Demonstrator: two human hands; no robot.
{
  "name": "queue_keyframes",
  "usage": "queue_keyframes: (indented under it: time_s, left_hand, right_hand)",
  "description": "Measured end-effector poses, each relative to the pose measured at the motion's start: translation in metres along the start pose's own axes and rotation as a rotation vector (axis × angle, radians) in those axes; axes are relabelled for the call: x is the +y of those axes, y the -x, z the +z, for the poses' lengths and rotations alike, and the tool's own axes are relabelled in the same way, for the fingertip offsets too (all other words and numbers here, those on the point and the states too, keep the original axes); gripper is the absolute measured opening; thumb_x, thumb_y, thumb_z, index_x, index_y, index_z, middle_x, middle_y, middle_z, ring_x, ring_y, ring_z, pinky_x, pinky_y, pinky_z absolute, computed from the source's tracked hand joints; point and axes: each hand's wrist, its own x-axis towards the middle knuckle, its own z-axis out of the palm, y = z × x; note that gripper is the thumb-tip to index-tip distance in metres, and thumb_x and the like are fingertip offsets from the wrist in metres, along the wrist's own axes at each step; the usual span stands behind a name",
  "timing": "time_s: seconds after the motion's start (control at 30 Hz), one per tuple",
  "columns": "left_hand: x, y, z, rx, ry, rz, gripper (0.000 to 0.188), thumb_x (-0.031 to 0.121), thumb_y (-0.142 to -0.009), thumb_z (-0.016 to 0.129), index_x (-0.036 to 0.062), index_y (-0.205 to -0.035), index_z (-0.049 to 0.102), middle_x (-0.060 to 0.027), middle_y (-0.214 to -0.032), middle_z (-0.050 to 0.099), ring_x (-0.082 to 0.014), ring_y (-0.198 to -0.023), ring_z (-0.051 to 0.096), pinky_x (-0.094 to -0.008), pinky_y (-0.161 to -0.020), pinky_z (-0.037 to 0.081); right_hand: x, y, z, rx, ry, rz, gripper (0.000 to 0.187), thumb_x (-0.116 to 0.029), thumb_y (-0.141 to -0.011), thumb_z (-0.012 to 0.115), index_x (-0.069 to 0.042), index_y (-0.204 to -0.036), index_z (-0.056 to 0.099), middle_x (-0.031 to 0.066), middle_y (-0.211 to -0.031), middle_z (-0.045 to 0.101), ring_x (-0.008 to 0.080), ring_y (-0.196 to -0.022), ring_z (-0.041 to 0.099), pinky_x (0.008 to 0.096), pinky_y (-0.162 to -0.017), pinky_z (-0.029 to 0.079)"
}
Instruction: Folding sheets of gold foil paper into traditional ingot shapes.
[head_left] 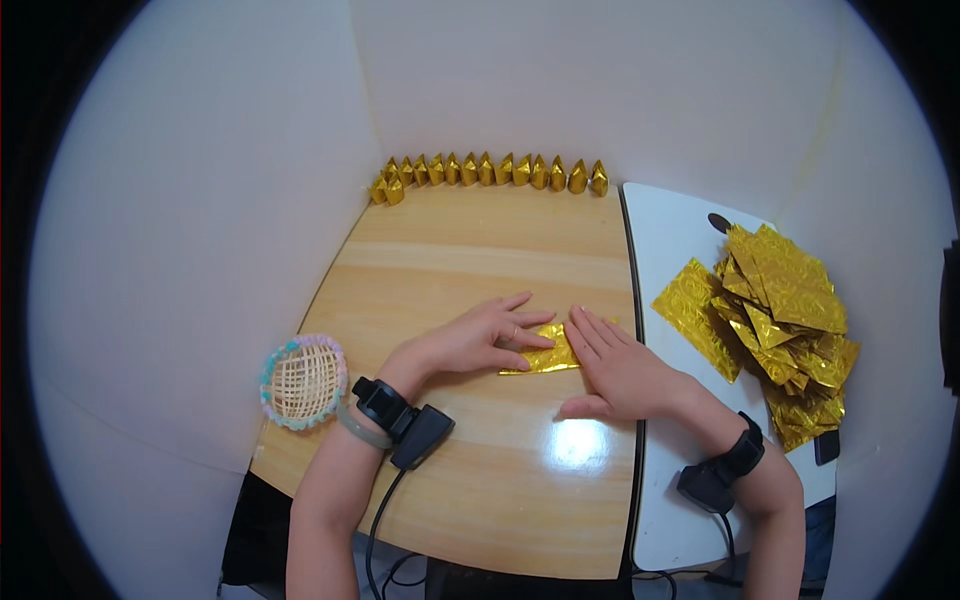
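A folded strip of shiny gold foil paper [545, 358] lies flat on the wooden tabletop, between and partly under my hands. My left hand [485, 335] rests on its left end with the fingers spread. On the right end lies my right hand [625, 370], flat, its fingers stretched out and its thumb apart on the wood. The hands cover both ends of the paper, so its full outline is hidden. Neither hand grips anything.
Several folded gold paper pieces [487, 170] stand in a row along the back wall. A loose heap of gold foil sheets [785, 310] covers part of the white table [670, 460] at right. A small woven basket [305, 382] sits at the left edge. Cables hang from both wrist devices.
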Motion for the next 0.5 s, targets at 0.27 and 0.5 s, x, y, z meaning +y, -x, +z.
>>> queue_keyframes:
  time_s: [0.27,0.5]
  left_hand:
    - [0.016,-0.004,0.016,-0.003,-0.319,-0.081,0.036,0.019,-0.086,0.054,0.0208,-0.122,0.056,-0.0073,-0.147,0.024,-0.0328,-0.137,0.011,-0.0543,-0.107,0.009]
    - [0.009,-0.002,0.016,-0.031,-0.253,-0.066,0.035,0.026,-0.085,0.056,0.0249,-0.121,0.057,-0.0073,-0.147,0.022,-0.0333,-0.138,0.005,-0.0569,-0.106,0.002]
  right_hand:
    - [0.002,0.006,0.005,-0.01,-0.008,0.019,0.104,-0.071,-0.08,0.036,0.017,-0.132,0.016,0.0368,-0.138,0.016,0.0423,-0.133,0.013,0.0432,-0.109,0.016]
    - [0.004,0.005,-0.001,-0.056,-0.077,0.004,0.103,-0.07,-0.08,0.037,0.016,-0.132,0.018,0.0376,-0.138,0.015,0.043,-0.134,0.011,0.0429,-0.109,0.016]
